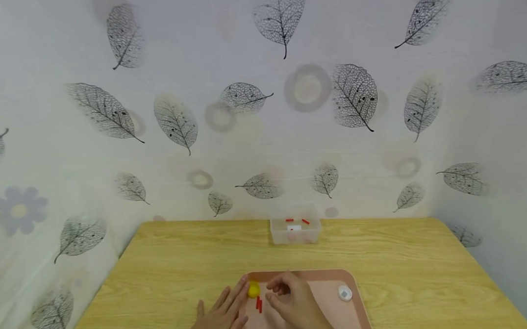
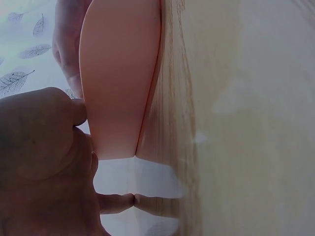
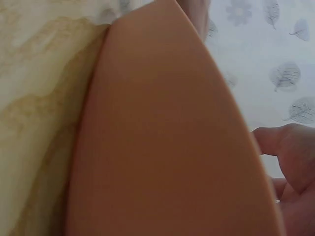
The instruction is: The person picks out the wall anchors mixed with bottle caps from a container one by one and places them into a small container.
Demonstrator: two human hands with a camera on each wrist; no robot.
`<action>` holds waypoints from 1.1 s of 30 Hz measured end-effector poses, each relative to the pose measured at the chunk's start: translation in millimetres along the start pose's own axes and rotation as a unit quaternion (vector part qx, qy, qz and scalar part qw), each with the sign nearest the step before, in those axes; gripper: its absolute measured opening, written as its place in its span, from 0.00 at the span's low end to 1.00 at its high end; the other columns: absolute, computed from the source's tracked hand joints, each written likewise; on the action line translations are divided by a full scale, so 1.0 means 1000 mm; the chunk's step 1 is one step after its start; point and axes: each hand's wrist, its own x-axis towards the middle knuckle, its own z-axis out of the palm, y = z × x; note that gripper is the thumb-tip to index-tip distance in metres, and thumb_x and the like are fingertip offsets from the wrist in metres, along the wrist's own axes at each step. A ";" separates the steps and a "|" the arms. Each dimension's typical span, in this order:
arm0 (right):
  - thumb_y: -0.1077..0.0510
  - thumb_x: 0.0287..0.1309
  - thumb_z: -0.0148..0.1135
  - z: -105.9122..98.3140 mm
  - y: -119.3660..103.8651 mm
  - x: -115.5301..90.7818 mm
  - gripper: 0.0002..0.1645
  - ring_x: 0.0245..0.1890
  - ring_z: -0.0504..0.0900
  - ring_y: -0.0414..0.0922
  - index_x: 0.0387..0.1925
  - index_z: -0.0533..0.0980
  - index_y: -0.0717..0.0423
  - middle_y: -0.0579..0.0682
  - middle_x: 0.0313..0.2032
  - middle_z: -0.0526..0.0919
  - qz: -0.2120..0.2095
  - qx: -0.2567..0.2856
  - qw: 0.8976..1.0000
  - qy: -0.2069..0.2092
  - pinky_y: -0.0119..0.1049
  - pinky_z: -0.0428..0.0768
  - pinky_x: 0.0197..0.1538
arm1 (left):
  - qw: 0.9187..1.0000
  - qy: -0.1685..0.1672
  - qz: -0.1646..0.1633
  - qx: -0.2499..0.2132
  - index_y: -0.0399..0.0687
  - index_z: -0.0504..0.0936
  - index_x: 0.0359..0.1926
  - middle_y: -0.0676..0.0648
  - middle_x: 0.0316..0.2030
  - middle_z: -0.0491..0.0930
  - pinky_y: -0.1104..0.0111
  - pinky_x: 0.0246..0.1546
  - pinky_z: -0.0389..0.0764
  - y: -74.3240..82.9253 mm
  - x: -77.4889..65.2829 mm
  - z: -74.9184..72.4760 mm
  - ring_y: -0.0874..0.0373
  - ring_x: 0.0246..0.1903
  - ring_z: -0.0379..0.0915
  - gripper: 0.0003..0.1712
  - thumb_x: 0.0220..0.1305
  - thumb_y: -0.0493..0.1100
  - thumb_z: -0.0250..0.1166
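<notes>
A shallow pink tray (image 1: 329, 277) lies at the front of the wooden table. My left hand (image 1: 222, 314) rests over its left rim with fingers straight, one fingertip down by the table in the left wrist view. Just right of those fingers is a small round yellow piece (image 1: 253, 289). Two short red sticks (image 1: 260, 306) lie side by side below it. Over the tray's middle, my right hand (image 1: 299, 303) has bent fingers and a gap between thumb and index finger, with nothing visible between them. The tray's outer wall (image 3: 167, 128) hides part of this hand in the right wrist view.
A clear plastic box (image 1: 295, 234) with red sticks and a white piece inside stands at the table's back edge, by the leaf-patterned wall covering (image 1: 264, 150). A white round disc (image 1: 345, 293) with a grey diamond mark lies in the tray's right part.
</notes>
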 end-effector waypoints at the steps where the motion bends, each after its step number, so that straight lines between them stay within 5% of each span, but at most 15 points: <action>1: 0.53 0.59 0.64 0.001 0.001 0.000 0.09 0.33 0.76 0.37 0.38 0.78 0.54 0.42 0.35 0.79 -0.001 0.004 1.000 -0.005 0.31 0.78 0.38 | 1.000 -0.002 -0.003 0.000 0.68 0.40 0.75 0.64 0.73 0.35 0.23 0.48 0.40 0.000 0.000 0.000 0.46 0.70 0.44 0.35 0.71 0.68 0.31; 11: 0.61 0.54 0.64 0.014 0.009 0.001 0.04 0.29 0.74 0.34 0.33 0.77 0.56 0.42 0.29 0.78 -0.007 -0.005 0.999 -0.043 0.28 0.77 0.32 | 1.000 -0.017 -0.018 -0.018 0.69 0.39 0.75 0.65 0.73 0.34 0.21 0.46 0.42 -0.007 0.006 0.001 0.43 0.68 0.50 0.35 0.70 0.68 0.31; 21: 0.57 0.52 0.66 0.032 0.009 0.004 0.06 0.26 0.71 0.35 0.29 0.75 0.52 0.42 0.26 0.74 0.066 -0.030 0.993 -0.090 0.30 0.73 0.28 | 1.000 -0.011 -0.029 0.002 0.69 0.40 0.75 0.66 0.73 0.34 0.21 0.44 0.45 -0.009 0.004 0.001 0.43 0.68 0.52 0.36 0.70 0.68 0.32; 33: 0.64 0.50 0.62 0.032 0.009 0.003 0.06 0.25 0.70 0.32 0.25 0.75 0.50 0.38 0.24 0.72 0.039 -0.108 0.990 -0.076 0.27 0.73 0.26 | 0.997 -0.060 -0.048 0.026 0.73 0.38 0.74 0.67 0.72 0.30 0.22 0.47 0.39 0.001 0.000 -0.005 0.46 0.71 0.42 0.39 0.65 0.75 0.26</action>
